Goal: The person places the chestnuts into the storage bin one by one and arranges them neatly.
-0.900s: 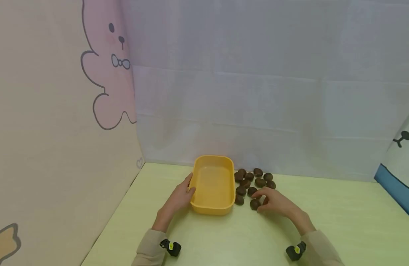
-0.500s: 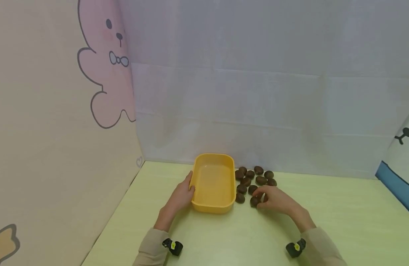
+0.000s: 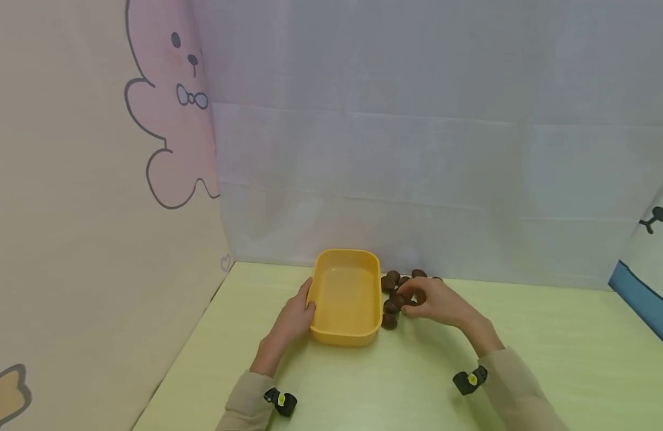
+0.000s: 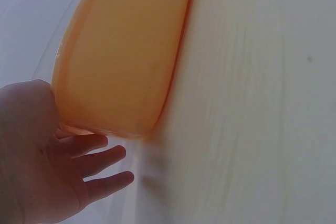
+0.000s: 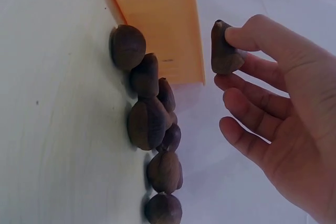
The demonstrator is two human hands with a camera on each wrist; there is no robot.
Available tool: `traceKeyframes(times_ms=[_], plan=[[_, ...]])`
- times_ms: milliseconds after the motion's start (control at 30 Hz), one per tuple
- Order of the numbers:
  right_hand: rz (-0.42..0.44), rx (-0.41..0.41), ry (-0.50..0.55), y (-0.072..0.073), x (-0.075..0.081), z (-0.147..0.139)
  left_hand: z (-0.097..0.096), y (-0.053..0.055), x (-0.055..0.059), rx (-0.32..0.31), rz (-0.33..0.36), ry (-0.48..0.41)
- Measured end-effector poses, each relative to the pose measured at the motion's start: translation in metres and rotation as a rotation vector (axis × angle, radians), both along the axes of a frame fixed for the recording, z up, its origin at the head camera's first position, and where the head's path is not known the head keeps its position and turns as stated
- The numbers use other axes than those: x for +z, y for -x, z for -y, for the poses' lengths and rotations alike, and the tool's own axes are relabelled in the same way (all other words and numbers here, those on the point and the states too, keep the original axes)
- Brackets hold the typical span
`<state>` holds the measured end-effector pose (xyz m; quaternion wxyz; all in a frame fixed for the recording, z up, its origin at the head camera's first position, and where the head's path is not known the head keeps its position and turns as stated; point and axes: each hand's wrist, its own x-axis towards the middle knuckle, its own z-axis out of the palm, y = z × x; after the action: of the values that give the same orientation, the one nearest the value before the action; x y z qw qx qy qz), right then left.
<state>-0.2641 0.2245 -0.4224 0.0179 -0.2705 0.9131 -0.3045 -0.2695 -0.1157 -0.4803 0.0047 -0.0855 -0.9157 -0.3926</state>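
Note:
My right hand (image 3: 439, 302) pinches a brown chestnut (image 5: 224, 48) between thumb and fingers, holding it off the table above the others. The remaining fingers spread loosely beneath it in the right wrist view. Several chestnuts (image 5: 146, 124) lie bunched beside the right wall of a yellow rectangular plastic container (image 3: 344, 340); my right hand hides some of them in the head view. At the container's left side, my left hand (image 3: 291, 317) grips the rim with the thumb over it, while three fingers (image 4: 107, 184) extend outside. The container's visible inside holds nothing.
The pale yellow-green table (image 3: 525, 335) meets a whitish cloth (image 3: 417, 161) hanging behind the container and chestnuts. On the left stands a cream wall (image 3: 94, 269) with a pink cartoon bear. A blue shape marks the cloth at right.
My right hand has picked up the nearest chestnut and moved it up and left, over the other chestnuts toward the container. The left hand and the container have stayed in place.

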Motion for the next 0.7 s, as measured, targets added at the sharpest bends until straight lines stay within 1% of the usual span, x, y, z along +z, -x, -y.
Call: traceKeyframes(times_ms=[67, 233, 367, 500, 600, 700], plan=[[-0.016, 0.013, 0.015, 0.003, 0.005, 0.006, -0.001, 0.0, -0.001, 0.008, 0.01, -0.003], [-0.044, 0.039, 0.018, 0.009, 0.018, 0.022, -0.001, 0.0, 0.001, 0.02, 0.004, 0.0], [-0.052, 0.042, -0.012, 0.014, 0.03, 0.036, 0.0, -0.002, 0.003, 0.018, -0.01, 0.003], [-0.034, 0.046, -0.013, 0.023, 0.039, 0.049, 0.0, -0.002, 0.003, 0.014, -0.01, -0.001], [-0.019, 0.044, -0.01, 0.031, 0.043, 0.059, 0.0, -0.002, 0.003, 0.013, -0.011, -0.01], [-0.02, 0.044, -0.023, 0.04, 0.043, 0.068, -0.001, -0.002, 0.001, 0.013, -0.012, -0.02]])
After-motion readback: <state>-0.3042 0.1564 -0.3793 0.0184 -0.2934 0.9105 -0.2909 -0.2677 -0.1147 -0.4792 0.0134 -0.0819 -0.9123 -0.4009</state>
